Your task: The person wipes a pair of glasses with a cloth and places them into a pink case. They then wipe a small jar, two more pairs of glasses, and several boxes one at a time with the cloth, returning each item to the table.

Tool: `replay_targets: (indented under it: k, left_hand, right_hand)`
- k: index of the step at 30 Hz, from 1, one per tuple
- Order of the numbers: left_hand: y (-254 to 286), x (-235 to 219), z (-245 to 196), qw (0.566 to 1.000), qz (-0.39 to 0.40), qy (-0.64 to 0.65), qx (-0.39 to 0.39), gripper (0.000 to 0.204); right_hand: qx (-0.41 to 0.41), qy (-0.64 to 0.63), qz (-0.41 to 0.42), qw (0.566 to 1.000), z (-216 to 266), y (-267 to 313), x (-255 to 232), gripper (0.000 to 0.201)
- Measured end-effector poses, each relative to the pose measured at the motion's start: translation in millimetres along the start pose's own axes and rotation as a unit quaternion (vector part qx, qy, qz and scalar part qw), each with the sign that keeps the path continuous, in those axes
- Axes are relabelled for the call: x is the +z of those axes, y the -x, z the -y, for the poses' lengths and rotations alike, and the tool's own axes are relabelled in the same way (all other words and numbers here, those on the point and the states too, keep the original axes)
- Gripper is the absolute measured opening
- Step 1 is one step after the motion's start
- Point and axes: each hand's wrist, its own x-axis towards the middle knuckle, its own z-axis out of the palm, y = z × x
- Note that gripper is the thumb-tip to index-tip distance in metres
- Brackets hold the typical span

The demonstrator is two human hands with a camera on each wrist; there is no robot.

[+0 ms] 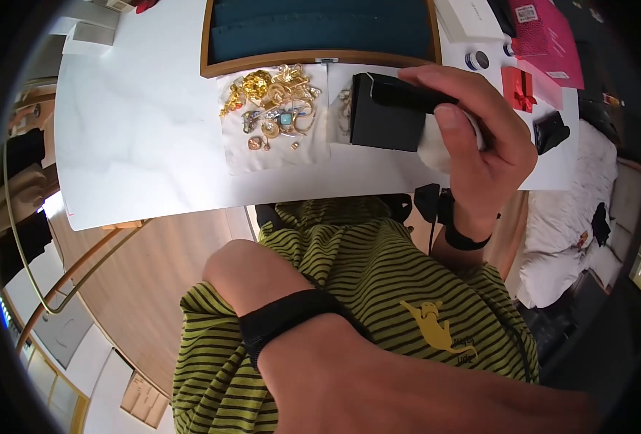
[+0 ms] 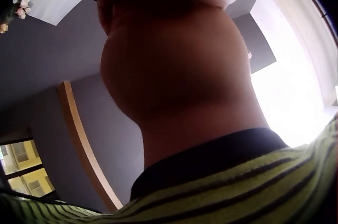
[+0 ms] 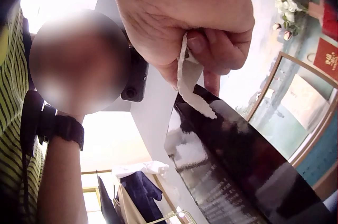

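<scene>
My right hand (image 1: 490, 137) grips a black box (image 1: 385, 119) by its right end, above the table's front edge. Curled fingers also hold torn-edged white paper (image 3: 190, 84), a strip of which hangs beside the glossy box (image 3: 237, 150) in the right wrist view. My left hand (image 1: 436, 383) is raised close below the head camera, its fingertips blurred and running out of sight. Chin and neck fill the left wrist view. A pile of gold-coloured jewellery (image 1: 270, 98), with a blue-stoned piece among it, lies on a white cloth (image 1: 251, 159) left of the box.
Behind the jewellery stands a wooden-framed case (image 1: 320, 61) with a dark teal lining. A clear bag (image 1: 340, 116) lies by the black box. To the right are a red gift box (image 1: 519, 88), a pink bag (image 1: 548, 43), a round tin (image 1: 477, 60) and a black pouch (image 1: 550, 132).
</scene>
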Motion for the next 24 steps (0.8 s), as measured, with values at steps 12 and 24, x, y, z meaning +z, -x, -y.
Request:
replay_targets:
  k: [12, 24]
  left_hand:
    - [-2.0, -2.7, 0.3, 1.000, -0.013, 0.013, 0.004, 0.032]
    - [-0.7, -0.5, 0.3, 0.999, -0.019, 0.022, 0.021, 0.029]
  right_hand:
    - [0.008, 0.008, 0.014, 1.000, 3.4, -1.0, -0.2, 0.019]
    - [0.009, 0.014, 0.014, 1.000, 5.5, -2.2, 0.3, 0.020]
